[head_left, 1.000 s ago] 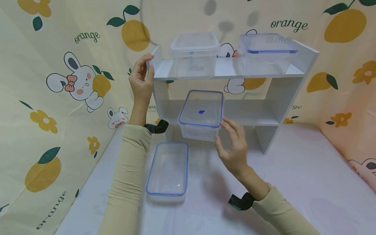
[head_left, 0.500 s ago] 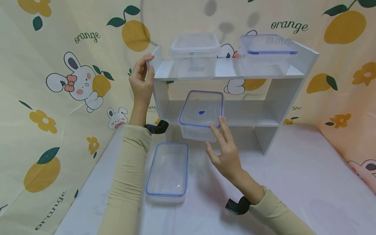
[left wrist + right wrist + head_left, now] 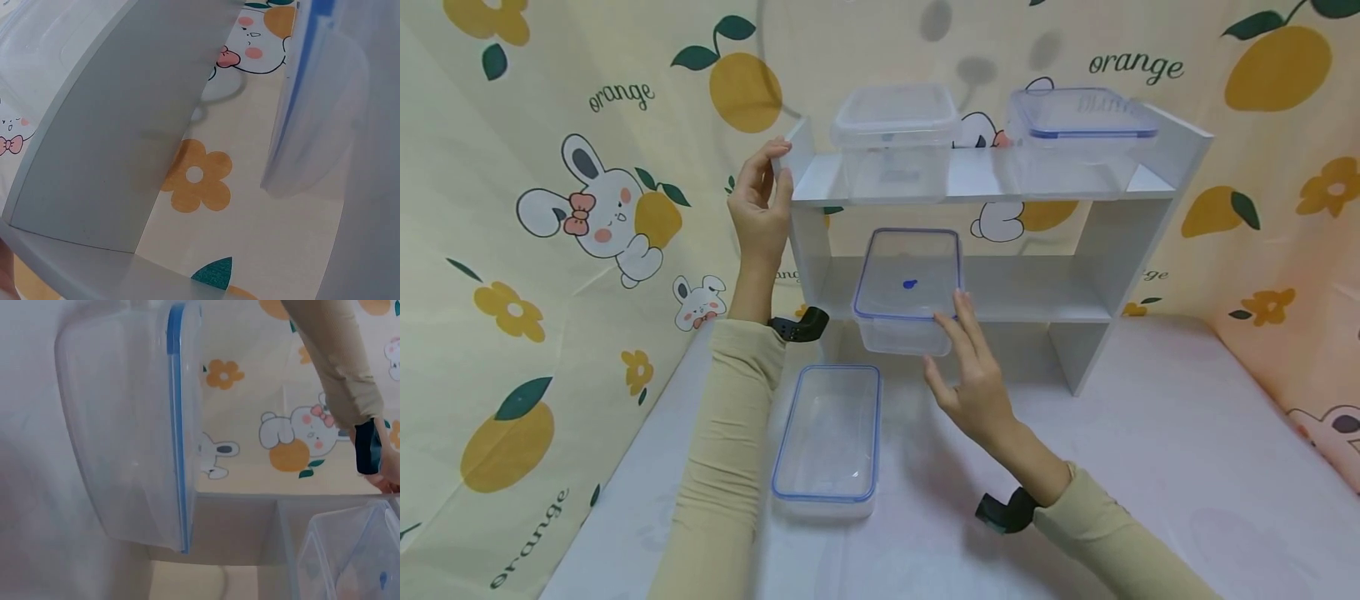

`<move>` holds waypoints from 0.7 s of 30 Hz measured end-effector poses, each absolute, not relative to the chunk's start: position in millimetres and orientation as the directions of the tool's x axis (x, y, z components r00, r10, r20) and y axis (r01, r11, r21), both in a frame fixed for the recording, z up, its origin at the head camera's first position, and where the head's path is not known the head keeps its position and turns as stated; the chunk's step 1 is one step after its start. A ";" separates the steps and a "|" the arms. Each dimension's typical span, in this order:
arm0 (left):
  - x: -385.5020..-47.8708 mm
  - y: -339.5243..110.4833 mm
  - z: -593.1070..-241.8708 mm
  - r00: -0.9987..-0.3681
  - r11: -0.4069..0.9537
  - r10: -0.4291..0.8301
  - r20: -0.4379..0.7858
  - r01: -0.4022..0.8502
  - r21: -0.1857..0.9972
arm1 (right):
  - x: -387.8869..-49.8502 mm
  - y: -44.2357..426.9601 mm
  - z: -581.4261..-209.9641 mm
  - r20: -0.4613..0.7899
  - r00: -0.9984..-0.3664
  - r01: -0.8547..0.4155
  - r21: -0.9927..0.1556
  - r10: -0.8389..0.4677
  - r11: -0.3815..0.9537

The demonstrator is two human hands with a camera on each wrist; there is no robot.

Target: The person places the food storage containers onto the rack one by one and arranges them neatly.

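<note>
A clear plastic food container with a blue-rimmed lid (image 3: pixel 910 271) sits on the middle shelf at the left, its front jutting past the shelf edge. My right hand (image 3: pixel 976 387) touches its front right corner with extended fingers. At the upper left, my left hand (image 3: pixel 762 204) grips the side panel of the white shelf unit (image 3: pixel 1093 258). In the left wrist view, only a sliver of that hand (image 3: pixel 6 272) shows by the panel. The right wrist view shows the left hand (image 3: pixel 389 472) at the shelf's end.
Another blue-rimmed clear container (image 3: pixel 827 433) rests on the white tabletop (image 3: pixel 1150 483), before the shelf. On the top shelf stand a clear-lidded container (image 3: pixel 895 137) and a blue-edged one (image 3: pixel 1082 142). Patterned cloth (image 3: pixel 625 400) hangs behind and at the sides.
My right hand has moved left from the container's right side to its front corner, its fingers straightening. The container has shifted slightly left and back. My left hand stays in place.
</note>
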State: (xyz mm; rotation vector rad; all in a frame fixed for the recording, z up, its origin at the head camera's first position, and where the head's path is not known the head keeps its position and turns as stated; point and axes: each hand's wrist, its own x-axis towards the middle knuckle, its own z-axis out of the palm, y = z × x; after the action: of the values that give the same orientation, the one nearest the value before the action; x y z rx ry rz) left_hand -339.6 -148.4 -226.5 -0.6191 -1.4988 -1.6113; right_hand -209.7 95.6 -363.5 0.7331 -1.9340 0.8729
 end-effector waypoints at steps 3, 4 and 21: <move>-339.5 -148.6 -226.5 -0.535 0.053 -0.239 0.810 0.826 0.561 | -213.1 94.7 -362.2 0.872 -0.464 -0.760 -0.300 -0.157 0.577; -339.5 -148.7 -226.5 -0.534 0.056 -0.238 0.811 0.826 0.560 | -214.3 94.3 -361.8 0.870 -0.467 -0.760 -0.306 -0.156 0.573; -339.7 -148.7 -226.6 -0.536 0.082 -0.240 0.810 0.820 0.567 | -230.8 82.6 -356.9 0.832 -0.522 -0.759 -0.355 -0.186 0.546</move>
State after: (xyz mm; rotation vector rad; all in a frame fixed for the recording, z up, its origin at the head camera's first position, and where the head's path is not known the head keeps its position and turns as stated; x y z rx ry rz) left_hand -339.7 -148.7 -226.6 -0.6009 -1.5187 -1.5899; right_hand -230.8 82.6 -356.9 0.7616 -2.0105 0.9445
